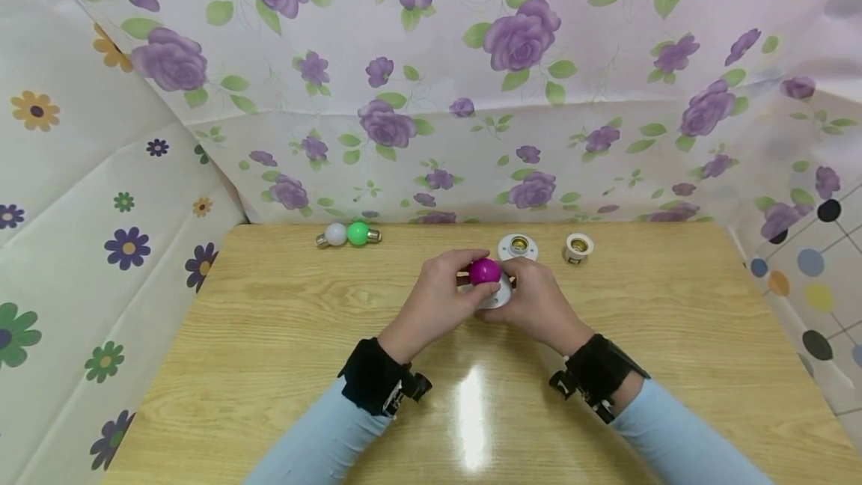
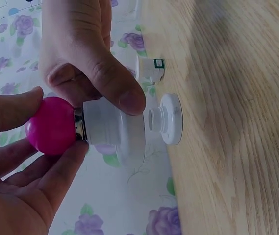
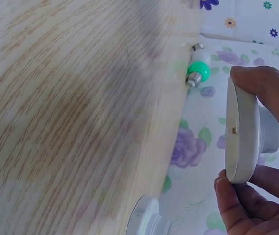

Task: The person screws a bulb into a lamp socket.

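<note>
A magenta light bulb (image 2: 51,126) is pinched between the thumb and fingers of my left hand (image 1: 446,292). Its metal base sits at the mouth of a white lamp socket (image 2: 129,134), with a little of the metal showing between them. My right hand (image 1: 536,302) grips that socket by its round flange, thumb on one side and fingers on the other. In the right wrist view the socket's flat underside (image 3: 233,132) faces the tabletop, raised above it. How far the bulb's base reaches into the socket is hidden.
On the wooden table (image 1: 283,335), a second round white socket (image 1: 518,247) stands just behind my hands. Right of it is a smaller white socket (image 1: 578,247). A white bulb (image 1: 335,234) and a green bulb (image 1: 358,233) lie at the back left, near the flowered cloth (image 1: 404,163).
</note>
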A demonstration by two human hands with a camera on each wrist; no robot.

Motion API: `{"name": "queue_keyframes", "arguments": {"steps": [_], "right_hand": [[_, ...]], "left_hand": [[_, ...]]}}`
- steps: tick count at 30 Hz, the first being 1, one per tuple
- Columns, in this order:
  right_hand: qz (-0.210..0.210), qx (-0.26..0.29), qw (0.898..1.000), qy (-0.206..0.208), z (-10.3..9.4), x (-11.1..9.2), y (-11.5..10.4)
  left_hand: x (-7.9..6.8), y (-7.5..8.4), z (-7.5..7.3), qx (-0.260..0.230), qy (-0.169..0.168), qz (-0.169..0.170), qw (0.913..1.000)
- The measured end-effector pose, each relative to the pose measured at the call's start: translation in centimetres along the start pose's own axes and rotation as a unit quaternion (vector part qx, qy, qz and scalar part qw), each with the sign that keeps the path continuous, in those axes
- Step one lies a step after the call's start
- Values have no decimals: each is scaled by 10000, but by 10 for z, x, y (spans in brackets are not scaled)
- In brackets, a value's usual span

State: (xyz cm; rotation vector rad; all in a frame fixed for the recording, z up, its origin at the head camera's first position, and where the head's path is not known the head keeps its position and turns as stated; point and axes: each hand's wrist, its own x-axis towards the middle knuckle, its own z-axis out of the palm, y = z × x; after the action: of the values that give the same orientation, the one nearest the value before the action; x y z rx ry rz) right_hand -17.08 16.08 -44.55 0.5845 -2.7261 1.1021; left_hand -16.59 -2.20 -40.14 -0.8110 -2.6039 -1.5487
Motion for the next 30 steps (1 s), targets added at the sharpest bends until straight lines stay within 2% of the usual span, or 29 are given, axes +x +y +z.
{"name": "queue_keyframes", "arguments": {"steps": [13,17,21,30], "right_hand": [[9,-142,9998,104,0,0,-2],[-19,-175,9998,126,-1,1,-3],[4,-194,9997,121,-1,1,-3],[-22,-108,9999,6,-1,3,0]], "left_hand": [[0,-3,8,74,765,143,9969],[0,-2,8,74,867,114,9961],[2,-1,5,101,669,109,9976],[4,-1,-5,89,-128,20,9999]]}}
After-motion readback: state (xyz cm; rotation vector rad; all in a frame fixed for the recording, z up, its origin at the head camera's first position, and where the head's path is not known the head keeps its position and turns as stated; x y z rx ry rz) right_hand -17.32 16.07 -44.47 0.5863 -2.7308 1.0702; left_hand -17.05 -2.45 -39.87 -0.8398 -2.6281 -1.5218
